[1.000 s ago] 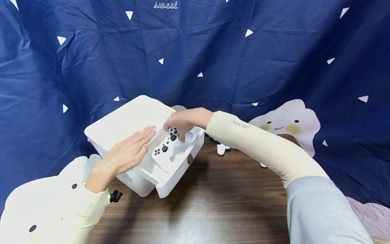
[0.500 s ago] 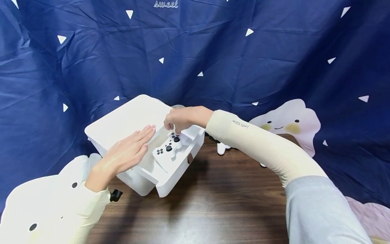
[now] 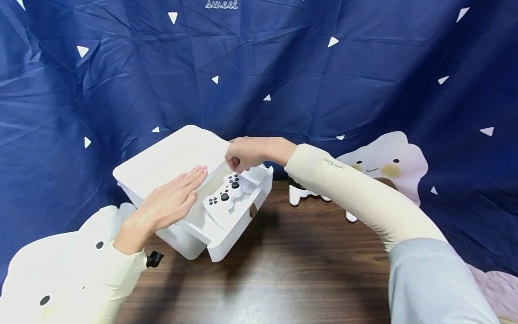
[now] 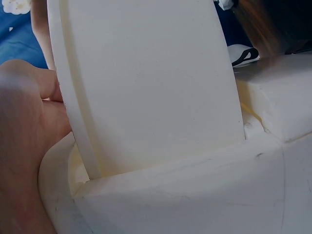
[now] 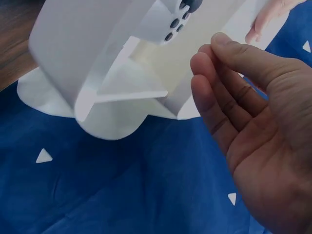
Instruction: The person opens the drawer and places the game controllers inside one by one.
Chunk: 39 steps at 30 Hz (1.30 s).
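Observation:
A white box (image 3: 174, 155) stands on the table with its drawer (image 3: 238, 229) pulled out toward the front right. In the drawer lies a white game controller (image 3: 223, 198) with black sticks and buttons; its far end also shows in the right wrist view. My left hand (image 3: 171, 198) rests on the box top near its front edge, fingers straight and together. Over the drawer's far end hovers my right hand (image 3: 251, 152). In the right wrist view, its fingers (image 5: 209, 97) are loosely bent toward the thumb, apart from the controller and holding nothing.
On the brown wooden table (image 3: 291, 261), another white controller (image 3: 295, 195) lies right of the drawer, partly behind the right forearm. A white rounded handle (image 3: 351, 217) pokes out below that sleeve. A blue cloth (image 3: 283, 67) with white triangles hangs behind.
My right hand has let go of the controller and lifted away, up and slightly right. The controller now lies flatter in the drawer. My left hand has stayed put.

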### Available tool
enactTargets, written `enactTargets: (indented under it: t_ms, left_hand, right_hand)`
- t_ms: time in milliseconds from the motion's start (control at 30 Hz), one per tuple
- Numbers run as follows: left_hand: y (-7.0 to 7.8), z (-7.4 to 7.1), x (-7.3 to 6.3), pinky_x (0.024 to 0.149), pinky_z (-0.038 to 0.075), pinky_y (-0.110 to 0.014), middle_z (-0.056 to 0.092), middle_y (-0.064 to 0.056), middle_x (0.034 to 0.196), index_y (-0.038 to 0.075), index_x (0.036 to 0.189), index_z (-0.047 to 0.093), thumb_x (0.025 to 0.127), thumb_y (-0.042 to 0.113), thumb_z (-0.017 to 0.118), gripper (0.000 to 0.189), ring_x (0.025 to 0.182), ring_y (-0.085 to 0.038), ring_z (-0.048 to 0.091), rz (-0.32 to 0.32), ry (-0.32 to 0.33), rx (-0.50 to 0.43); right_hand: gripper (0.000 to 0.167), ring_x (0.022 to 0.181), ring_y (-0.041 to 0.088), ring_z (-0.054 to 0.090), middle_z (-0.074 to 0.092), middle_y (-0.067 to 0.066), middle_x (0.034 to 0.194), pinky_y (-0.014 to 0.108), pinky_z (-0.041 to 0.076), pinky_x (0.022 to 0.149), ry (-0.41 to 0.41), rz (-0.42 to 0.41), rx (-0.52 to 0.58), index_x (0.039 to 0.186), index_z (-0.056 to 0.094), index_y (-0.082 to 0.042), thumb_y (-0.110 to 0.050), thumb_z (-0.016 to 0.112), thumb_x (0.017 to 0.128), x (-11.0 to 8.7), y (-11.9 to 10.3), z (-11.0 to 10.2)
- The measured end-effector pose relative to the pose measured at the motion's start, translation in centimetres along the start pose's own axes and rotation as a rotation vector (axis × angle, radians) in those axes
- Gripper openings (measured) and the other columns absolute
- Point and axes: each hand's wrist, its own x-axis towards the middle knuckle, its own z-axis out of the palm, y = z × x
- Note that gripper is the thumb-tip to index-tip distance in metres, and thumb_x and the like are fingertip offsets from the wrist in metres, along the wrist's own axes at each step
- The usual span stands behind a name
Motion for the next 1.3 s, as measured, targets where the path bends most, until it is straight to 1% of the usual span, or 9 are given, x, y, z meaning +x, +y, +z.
enactTargets:
  t_ms: [200,267,433,567,767,900,1000,1167,1300]
  left_hand:
    - [0.1,0.0,-0.1,0.137,0.026,-0.048,0.028,0.000,0.177,0.013,0.168,0.033,0.111,0.022,0.037,0.058,0.165,-0.023,0.027,0.002,0.008,0.000]
    - [0.1,-0.1,-0.1,0.136,0.026,-0.048,0.028,-0.001,0.177,0.013,0.168,0.033,0.111,0.022,0.037,0.058,0.165,-0.024,0.027,0.004,0.011,-0.003]
    - [0.1,-0.2,-0.1,0.136,0.026,-0.048,0.028,-0.001,0.177,0.013,0.168,0.033,0.111,0.024,0.036,0.058,0.165,-0.024,0.026,-0.005,0.004,0.006]
    - [0.1,-0.2,-0.1,0.137,0.025,-0.046,0.025,0.001,0.178,0.014,0.169,0.032,0.112,0.025,0.036,0.058,0.166,-0.022,0.024,-0.017,-0.011,0.011]
    - [0.1,0.0,0.0,0.137,0.024,-0.046,0.023,0.002,0.178,0.015,0.169,0.030,0.112,0.025,0.034,0.058,0.166,-0.021,0.023,-0.020,-0.022,0.005]
    - [0.2,0.0,0.0,0.137,0.025,-0.047,0.024,0.001,0.178,0.015,0.169,0.030,0.112,0.025,0.034,0.058,0.166,-0.023,0.024,-0.013,-0.019,0.007]
    - [0.2,-0.1,-0.1,0.137,0.025,-0.047,0.024,0.001,0.178,0.014,0.169,0.031,0.112,0.025,0.035,0.058,0.166,-0.023,0.024,-0.010,-0.016,0.009]
    - [0.2,-0.1,-0.1,0.137,0.025,-0.047,0.025,0.000,0.178,0.013,0.169,0.032,0.112,0.025,0.034,0.058,0.166,-0.024,0.025,-0.009,-0.012,0.001]
    - [0.3,0.0,0.0,0.137,0.025,-0.046,0.026,0.000,0.178,0.013,0.169,0.032,0.112,0.026,0.034,0.057,0.165,-0.024,0.025,-0.012,-0.010,-0.008]
  right_hand:
    - [0.006,0.078,0.018,0.072,0.075,0.003,0.090,0.029,0.059,0.075,0.033,-0.004,0.016,0.094,0.075,-0.015,-0.012,0.075,0.099,-1.9,1.2,-0.4]
    - [0.007,0.075,0.016,0.071,0.075,0.003,0.087,0.029,0.058,0.074,0.048,-0.016,0.021,0.093,0.075,-0.015,-0.014,0.074,0.100,-2.6,1.6,-0.3]
    - [0.009,0.071,0.012,0.068,0.072,-0.002,0.080,0.028,0.056,0.069,0.077,-0.035,0.043,0.092,0.075,-0.017,-0.018,0.073,0.101,-4.1,2.4,0.2]
    - [0.010,0.069,0.011,0.064,0.071,-0.002,0.076,0.027,0.054,0.066,0.097,-0.051,0.080,0.091,0.076,-0.017,-0.016,0.072,0.100,-5.4,2.9,1.1]
    - [0.011,0.065,0.010,0.063,0.068,-0.006,0.072,0.024,0.052,0.064,0.112,-0.082,0.145,0.092,0.075,-0.014,-0.015,0.071,0.102,-7.7,3.8,2.9]
    - [0.012,0.064,0.006,0.058,0.067,-0.004,0.071,0.023,0.050,0.063,0.130,-0.092,0.201,0.090,0.073,-0.017,-0.016,0.071,0.102,-9.2,4.2,4.3]
    - [0.012,0.066,0.006,0.060,0.068,-0.005,0.073,0.022,0.052,0.064,0.149,-0.088,0.251,0.091,0.074,-0.018,-0.016,0.071,0.102,-10.2,4.4,5.6]
    - [0.009,0.068,0.007,0.062,0.068,-0.002,0.073,0.022,0.053,0.066,0.178,-0.077,0.315,0.093,0.075,-0.019,-0.018,0.072,0.102,-11.3,4.7,7.9]
    - [0.007,0.068,0.006,0.062,0.069,-0.002,0.074,0.021,0.053,0.064,0.227,-0.050,0.350,0.094,0.076,-0.019,-0.018,0.074,0.100,-11.7,4.7,10.1]
